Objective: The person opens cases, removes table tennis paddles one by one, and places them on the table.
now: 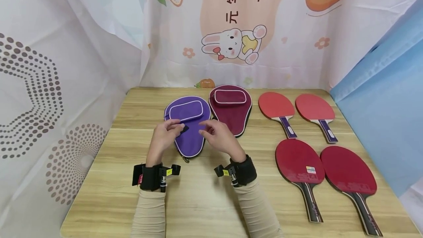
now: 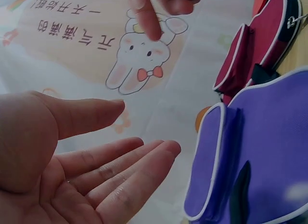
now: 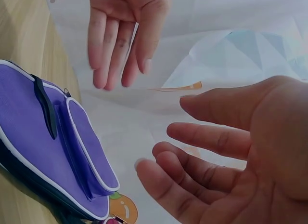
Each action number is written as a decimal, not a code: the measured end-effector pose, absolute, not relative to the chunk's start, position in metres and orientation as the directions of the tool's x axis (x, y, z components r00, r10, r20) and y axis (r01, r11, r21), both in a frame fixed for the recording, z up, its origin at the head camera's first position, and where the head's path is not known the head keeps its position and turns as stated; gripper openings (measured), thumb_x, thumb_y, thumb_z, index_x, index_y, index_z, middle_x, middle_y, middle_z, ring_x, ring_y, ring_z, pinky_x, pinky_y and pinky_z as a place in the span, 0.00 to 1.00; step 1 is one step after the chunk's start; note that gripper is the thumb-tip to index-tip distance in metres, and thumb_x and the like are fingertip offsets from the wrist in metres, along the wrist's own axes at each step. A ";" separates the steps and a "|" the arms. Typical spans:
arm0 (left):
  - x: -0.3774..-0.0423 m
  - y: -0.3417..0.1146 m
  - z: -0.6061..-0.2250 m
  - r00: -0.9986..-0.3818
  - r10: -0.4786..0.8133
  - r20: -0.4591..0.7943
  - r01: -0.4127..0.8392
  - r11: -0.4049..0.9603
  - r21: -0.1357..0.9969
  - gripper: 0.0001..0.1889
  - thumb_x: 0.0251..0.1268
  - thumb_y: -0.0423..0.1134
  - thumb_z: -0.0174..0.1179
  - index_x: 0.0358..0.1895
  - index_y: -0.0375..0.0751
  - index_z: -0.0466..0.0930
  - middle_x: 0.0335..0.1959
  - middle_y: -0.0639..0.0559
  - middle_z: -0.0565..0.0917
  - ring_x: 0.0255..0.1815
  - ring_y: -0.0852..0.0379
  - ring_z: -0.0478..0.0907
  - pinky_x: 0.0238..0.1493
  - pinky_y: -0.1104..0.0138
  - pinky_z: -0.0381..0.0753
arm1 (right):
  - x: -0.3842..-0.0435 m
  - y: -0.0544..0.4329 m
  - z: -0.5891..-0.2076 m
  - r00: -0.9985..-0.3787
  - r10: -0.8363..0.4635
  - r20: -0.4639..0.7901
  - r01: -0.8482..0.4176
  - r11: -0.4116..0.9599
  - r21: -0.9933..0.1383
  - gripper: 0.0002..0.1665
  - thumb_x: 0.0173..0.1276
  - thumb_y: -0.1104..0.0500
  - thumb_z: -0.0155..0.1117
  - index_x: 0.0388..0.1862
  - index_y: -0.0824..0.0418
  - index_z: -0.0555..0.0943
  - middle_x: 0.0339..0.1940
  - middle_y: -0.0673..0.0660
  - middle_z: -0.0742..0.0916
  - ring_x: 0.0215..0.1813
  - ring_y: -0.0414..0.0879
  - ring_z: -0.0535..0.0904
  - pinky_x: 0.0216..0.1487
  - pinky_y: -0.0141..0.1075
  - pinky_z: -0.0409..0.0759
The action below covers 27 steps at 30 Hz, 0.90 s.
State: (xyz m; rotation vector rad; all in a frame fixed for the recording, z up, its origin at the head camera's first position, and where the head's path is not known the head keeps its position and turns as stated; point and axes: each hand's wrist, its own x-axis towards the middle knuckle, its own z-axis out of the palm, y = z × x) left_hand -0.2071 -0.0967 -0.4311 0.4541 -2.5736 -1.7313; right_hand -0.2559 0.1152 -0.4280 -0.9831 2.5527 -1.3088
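A purple paddle case [image 1: 190, 140] with white piping and a raised front pocket lies flat on the table, its zipper pull toward me. Above its left side hovers my left hand [image 1: 166, 134], fingers relaxed and holding nothing. My right hand [image 1: 219, 137] is over the case's right edge, likewise holding nothing, its fingers loosely bent. In the left wrist view a dark strap [image 2: 240, 192] stands up from the purple case. Touching the purple case on its right is a maroon paddle case [image 1: 232, 115] of the same shape, partly behind my right hand.
To the right lie two lighter red paddles [image 1: 275, 105] [image 1: 314, 106] with purple handles. Nearer me are two darker red paddles [image 1: 299, 161] [image 1: 348, 170] with black handles. A printed curtain [image 1: 281, 69] hangs along the wooden table's [image 1: 112, 179] back edge.
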 end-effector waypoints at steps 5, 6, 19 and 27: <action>-0.212 -0.082 -0.439 -0.976 -0.183 -0.121 -0.195 0.466 0.863 0.21 0.71 0.41 0.60 0.62 0.34 0.78 0.55 0.38 0.84 0.57 0.45 0.81 0.59 0.54 0.81 | -0.259 0.121 -0.428 -0.794 -0.577 0.192 -0.490 0.421 -0.764 0.16 0.70 0.60 0.65 0.54 0.63 0.83 0.34 0.54 0.85 0.38 0.45 0.80 0.42 0.35 0.81; -0.213 -0.079 -0.441 -0.979 -0.165 -0.123 -0.190 0.487 0.852 0.21 0.71 0.41 0.59 0.62 0.34 0.78 0.57 0.38 0.83 0.58 0.44 0.81 0.60 0.54 0.80 | -0.260 0.122 -0.427 -0.797 -0.573 0.193 -0.487 0.420 -0.766 0.16 0.70 0.60 0.65 0.54 0.63 0.83 0.35 0.54 0.85 0.38 0.45 0.80 0.42 0.35 0.81; -0.213 -0.045 -0.471 -0.964 0.060 -0.259 -0.102 0.815 0.570 0.27 0.77 0.35 0.45 0.75 0.31 0.58 0.76 0.25 0.52 0.77 0.28 0.45 0.76 0.39 0.50 | -0.261 0.132 -0.423 -0.817 -0.540 0.200 -0.462 0.408 -0.787 0.16 0.71 0.60 0.64 0.55 0.64 0.83 0.36 0.55 0.84 0.39 0.46 0.80 0.43 0.36 0.81; -0.213 -0.038 -0.478 -0.946 0.065 -0.317 -0.102 0.870 0.483 0.28 0.78 0.37 0.42 0.77 0.32 0.55 0.77 0.26 0.49 0.78 0.28 0.42 0.76 0.38 0.47 | -0.262 0.136 -0.423 -0.820 -0.530 0.214 -0.463 0.397 -0.792 0.16 0.71 0.59 0.64 0.54 0.64 0.83 0.35 0.55 0.84 0.38 0.46 0.79 0.41 0.36 0.79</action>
